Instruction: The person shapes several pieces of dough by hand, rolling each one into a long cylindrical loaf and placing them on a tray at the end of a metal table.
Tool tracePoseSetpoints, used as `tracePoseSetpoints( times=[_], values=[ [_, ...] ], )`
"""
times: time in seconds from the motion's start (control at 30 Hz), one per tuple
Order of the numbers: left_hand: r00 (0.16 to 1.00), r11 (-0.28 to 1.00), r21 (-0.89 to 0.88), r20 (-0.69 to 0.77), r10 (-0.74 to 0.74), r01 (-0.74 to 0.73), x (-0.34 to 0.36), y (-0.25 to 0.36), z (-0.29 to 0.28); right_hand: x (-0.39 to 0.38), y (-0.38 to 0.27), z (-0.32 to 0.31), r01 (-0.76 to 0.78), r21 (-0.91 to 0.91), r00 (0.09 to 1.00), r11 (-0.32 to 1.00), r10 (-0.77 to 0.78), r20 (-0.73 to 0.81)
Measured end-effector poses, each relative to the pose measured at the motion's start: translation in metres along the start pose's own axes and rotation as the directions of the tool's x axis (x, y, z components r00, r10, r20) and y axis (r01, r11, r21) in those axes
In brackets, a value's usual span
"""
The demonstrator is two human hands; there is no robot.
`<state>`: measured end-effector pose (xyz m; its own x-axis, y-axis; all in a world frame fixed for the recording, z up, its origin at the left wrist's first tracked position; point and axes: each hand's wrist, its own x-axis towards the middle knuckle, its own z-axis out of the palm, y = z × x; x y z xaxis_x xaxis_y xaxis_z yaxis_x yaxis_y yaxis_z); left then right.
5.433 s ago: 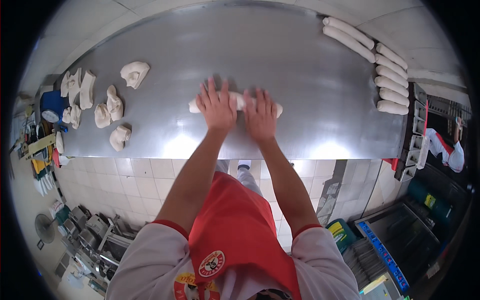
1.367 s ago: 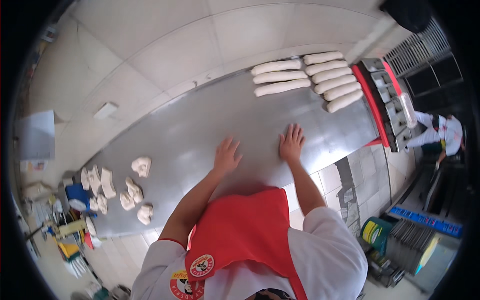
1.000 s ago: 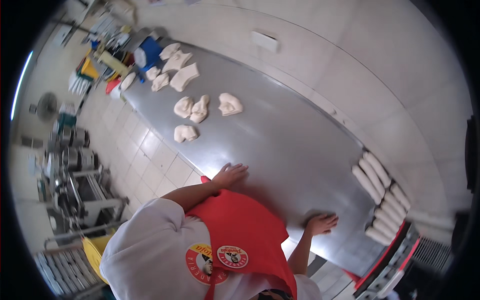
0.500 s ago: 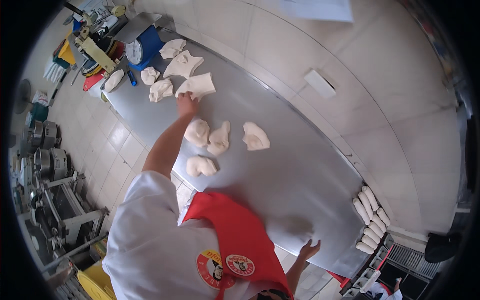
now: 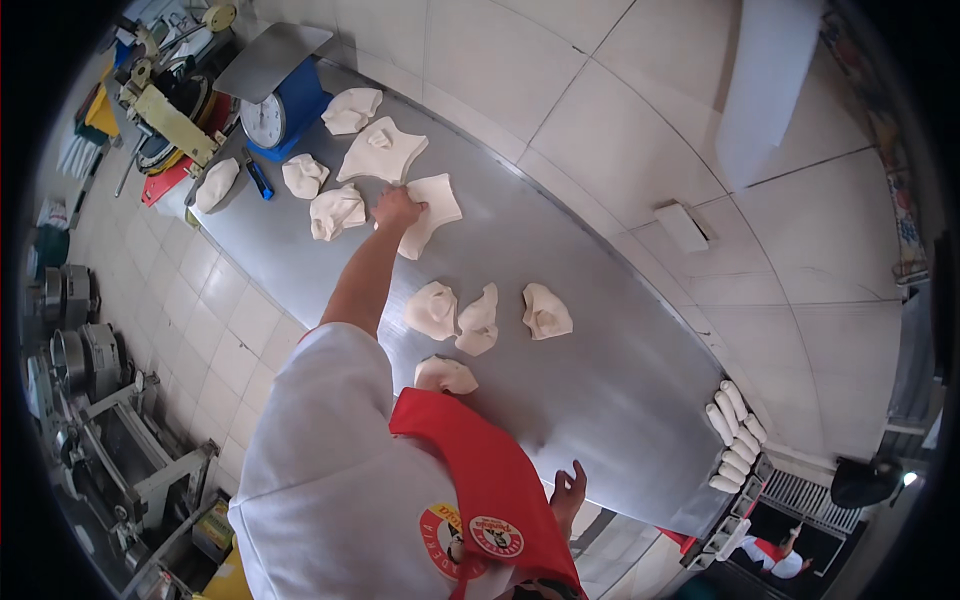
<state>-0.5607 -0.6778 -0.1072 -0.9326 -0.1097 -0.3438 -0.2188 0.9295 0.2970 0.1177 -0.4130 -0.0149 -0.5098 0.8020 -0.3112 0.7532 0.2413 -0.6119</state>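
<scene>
My left hand (image 5: 400,207) reaches far out over the steel table and has its fingers closed on the edge of a flat, pale dough piece (image 5: 436,207). Just beyond it lies another flat dough piece (image 5: 383,150) with a small lump on top. Crumpled dough lumps (image 5: 338,212) rest to the left of that hand. Nearer to me sit several more, among them a folded dough piece (image 5: 478,322) and a curled dough piece (image 5: 547,311). My right hand (image 5: 568,490) hovers by the table's near edge, holding nothing, fingers apart.
A blue dial scale (image 5: 285,110) with a metal pan stands at the table's far left end, a blue cutter (image 5: 258,178) beside it. Rolled dough logs (image 5: 735,450) line the right end. A tiled wall (image 5: 620,130) bounds the far side. Metal pots (image 5: 85,355) stand at left.
My left hand has pulled the flat dough piece a little nearer and turned it. The right hand has drawn back left toward my apron. The whole view has shifted.
</scene>
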Motion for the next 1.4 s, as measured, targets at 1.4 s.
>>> tracePoseSetpoints(
  times=[1.4],
  values=[
    [0.922,0.985,-0.090,-0.349,-0.169,0.147,0.155,-0.041,-0.079,0.034,0.078,-0.020,-0.237,-0.390,0.968,0.890,0.249,-0.021]
  ],
)
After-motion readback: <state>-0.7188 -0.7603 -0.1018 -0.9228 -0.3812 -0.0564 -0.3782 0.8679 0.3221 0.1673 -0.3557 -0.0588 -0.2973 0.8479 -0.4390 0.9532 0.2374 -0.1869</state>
